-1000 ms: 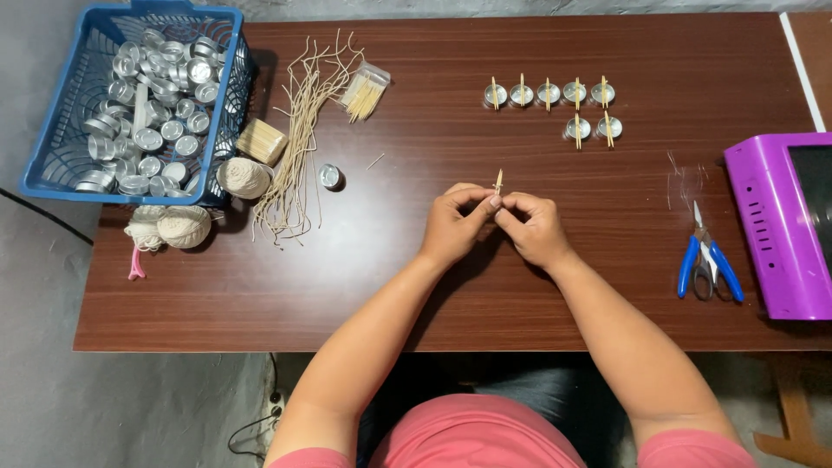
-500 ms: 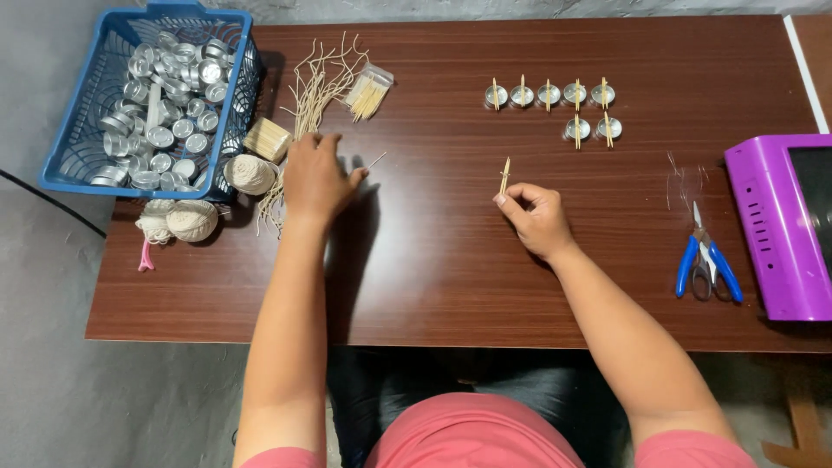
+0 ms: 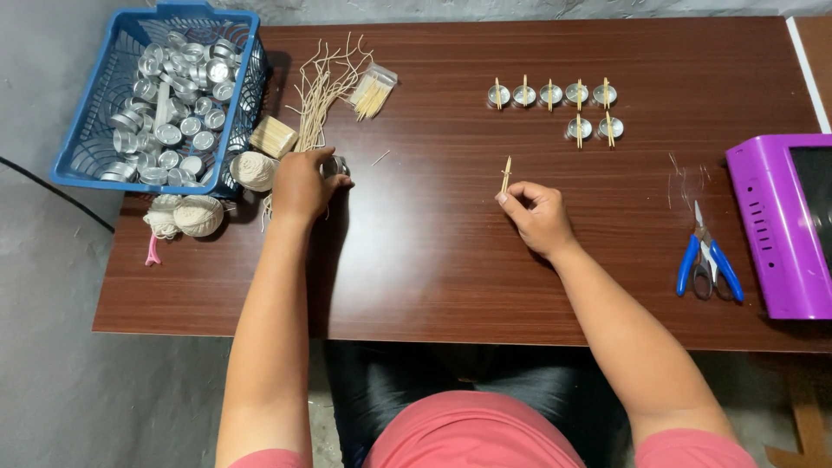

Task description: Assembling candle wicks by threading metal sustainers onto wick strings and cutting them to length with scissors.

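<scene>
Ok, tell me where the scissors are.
In the head view, the scissors lie on the table's right side, just left of the purple machine and right of the right hand.

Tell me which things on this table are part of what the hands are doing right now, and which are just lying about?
In use:
- small wooden stick, pinched in the right hand
- single metal cup, under the left hand
- finished cups with sticks
- bundle of wicks
- basket of empty cups

Lying about:
- scissors
- purple box
- balls of string
</scene>
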